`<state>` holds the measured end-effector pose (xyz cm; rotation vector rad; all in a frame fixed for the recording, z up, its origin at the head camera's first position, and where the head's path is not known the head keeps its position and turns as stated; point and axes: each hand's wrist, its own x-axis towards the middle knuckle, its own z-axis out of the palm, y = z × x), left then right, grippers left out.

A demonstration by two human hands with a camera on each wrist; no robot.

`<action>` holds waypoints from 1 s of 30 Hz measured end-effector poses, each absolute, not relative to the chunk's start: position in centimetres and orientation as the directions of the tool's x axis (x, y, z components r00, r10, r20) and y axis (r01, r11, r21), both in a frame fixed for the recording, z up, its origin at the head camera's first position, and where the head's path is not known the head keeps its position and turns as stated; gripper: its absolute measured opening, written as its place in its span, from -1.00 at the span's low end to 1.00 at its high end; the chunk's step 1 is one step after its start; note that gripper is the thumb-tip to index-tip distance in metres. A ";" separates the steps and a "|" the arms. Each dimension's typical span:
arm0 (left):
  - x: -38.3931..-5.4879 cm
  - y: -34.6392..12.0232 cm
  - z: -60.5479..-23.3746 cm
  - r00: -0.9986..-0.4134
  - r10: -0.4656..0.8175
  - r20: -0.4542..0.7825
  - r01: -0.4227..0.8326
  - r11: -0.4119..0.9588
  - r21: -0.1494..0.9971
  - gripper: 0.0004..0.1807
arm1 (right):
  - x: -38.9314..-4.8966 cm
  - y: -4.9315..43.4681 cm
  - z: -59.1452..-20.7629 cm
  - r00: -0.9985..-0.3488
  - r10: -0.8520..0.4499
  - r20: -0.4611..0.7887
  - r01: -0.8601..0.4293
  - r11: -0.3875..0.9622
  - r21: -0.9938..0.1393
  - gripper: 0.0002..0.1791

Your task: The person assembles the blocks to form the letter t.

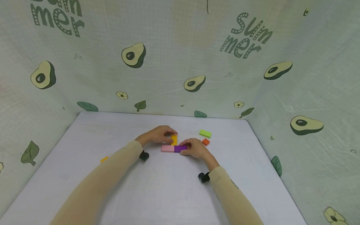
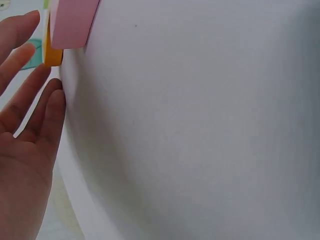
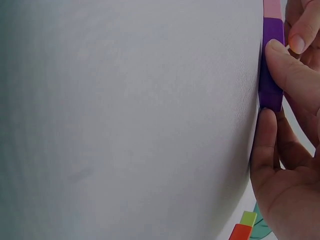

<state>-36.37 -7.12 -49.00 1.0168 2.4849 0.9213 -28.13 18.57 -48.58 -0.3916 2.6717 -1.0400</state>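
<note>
A pink block (image 1: 167,148) and a purple block (image 1: 181,149) lie end to end in a row on the white table. A yellow-orange block (image 1: 174,140) stretches away from the far side of this row, near where they meet. My left hand (image 1: 159,135) holds this block, forefinger at its far end and thumb along its left side. The left wrist view shows the yellow-orange block (image 2: 53,56) behind the pink one. My right hand (image 1: 196,148) grips the purple block (image 3: 271,95), thumb on its near side and fingers round its right end, partly covering it.
Right of the row lie a lime green block (image 1: 205,133) and a small orange-red block (image 1: 206,142). Another yellow-orange block (image 1: 104,159) shows beside the left sleeve, partly hidden by it. A printed cloth (image 1: 166,93) hangs round the table.
</note>
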 end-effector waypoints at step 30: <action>-33.3 -10.8 -46.5 -0.762 0.648 0.022 0.514 0.583 0.629 -0.39 | -27.8 18.3 -48.3 -0.938 -0.311 -0.152 -0.121 0.707 -0.697 -0.68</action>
